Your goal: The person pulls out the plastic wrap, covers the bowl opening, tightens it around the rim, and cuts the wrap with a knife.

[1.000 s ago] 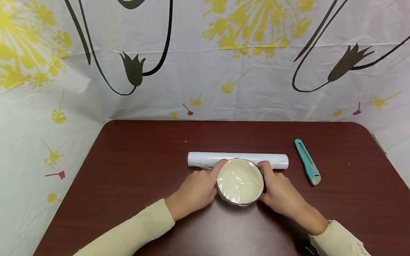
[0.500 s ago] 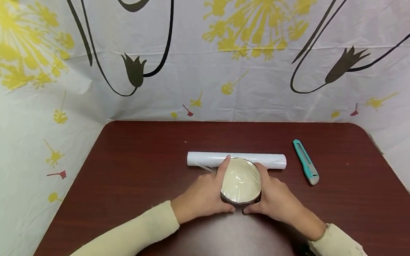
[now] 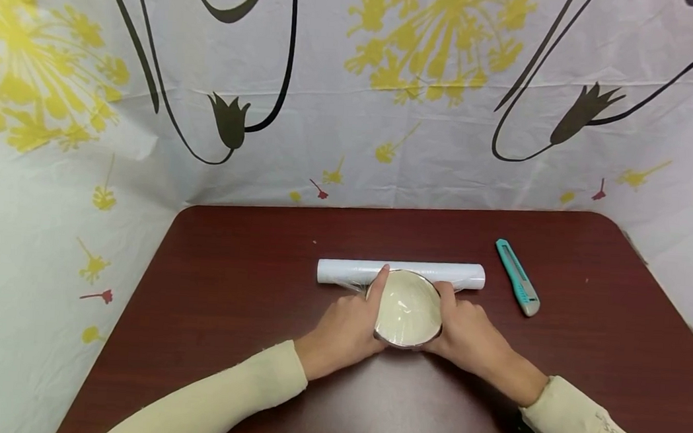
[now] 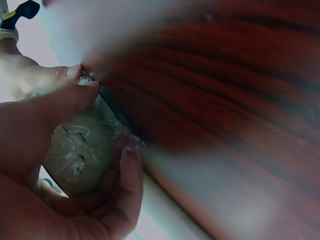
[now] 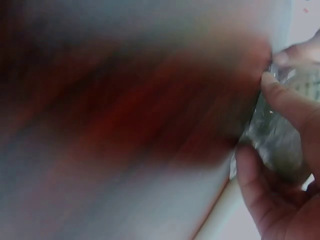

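A bowl (image 3: 409, 310) with a pale cream inside and a dark rim stands at the middle of the table, with clear cling film stretched over its top. My left hand (image 3: 342, 332) grips it from the left, one finger along the rim. From the right, my right hand (image 3: 467, 333) holds the opposite side. In the left wrist view, crinkled cling film (image 4: 112, 125) bunches at the bowl's edge between the fingertips. The bowl's underside and several fingers are hidden. Right behind the bowl lies a white roll of cling film (image 3: 343, 270).
A turquoise utility knife (image 3: 517, 278) lies to the right of the roll. The dark red-brown table (image 3: 229, 282) has rounded far corners and meets a white patterned sheet (image 3: 327, 142) hanging behind and at the sides.
My left hand has shifted slightly right along the bowl. Both hands' near digits reached round the front half a second ago and are now tucked against or under the near side.
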`<state>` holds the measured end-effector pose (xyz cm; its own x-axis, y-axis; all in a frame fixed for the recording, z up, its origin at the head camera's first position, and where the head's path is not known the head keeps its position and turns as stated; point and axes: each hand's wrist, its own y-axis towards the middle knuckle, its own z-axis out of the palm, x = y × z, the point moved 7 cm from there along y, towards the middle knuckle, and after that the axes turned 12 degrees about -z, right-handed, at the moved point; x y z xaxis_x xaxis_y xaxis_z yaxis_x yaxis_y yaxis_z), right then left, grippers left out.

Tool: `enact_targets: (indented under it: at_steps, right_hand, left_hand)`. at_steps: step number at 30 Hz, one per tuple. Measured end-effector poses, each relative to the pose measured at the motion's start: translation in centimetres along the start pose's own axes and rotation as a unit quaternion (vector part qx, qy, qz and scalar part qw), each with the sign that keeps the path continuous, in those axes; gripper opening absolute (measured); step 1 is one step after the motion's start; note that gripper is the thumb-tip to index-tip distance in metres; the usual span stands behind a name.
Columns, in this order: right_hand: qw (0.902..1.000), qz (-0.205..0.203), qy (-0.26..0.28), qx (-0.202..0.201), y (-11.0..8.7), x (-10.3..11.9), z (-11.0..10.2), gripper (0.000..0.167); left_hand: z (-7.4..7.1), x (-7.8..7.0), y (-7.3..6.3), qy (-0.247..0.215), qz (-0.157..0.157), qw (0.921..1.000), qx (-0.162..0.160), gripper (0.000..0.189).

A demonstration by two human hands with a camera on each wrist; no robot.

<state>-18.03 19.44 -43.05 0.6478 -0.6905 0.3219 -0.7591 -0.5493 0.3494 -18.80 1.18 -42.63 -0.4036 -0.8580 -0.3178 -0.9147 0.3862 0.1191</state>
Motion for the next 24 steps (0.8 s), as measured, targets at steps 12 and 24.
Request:
enact_targets:
  at_steps: [12, 24]
  right_hand:
    - [0.9968, -0.077, 0.005, 0.02, 1.0, -1.6, -1.0, 0.062]
    - [0.9973, -0.012, 0.069, 0.023, 0.7, -1.7, -0.4, 0.062]
  left_hand:
    - [-0.5, 2.0, 0.6, -0.056, 0.11, 0.9919, 0.031, 0.096]
    - [-0.4, 2.1, 1.0, -0.092, 0.031, 0.9926, 0.074, 0.098]
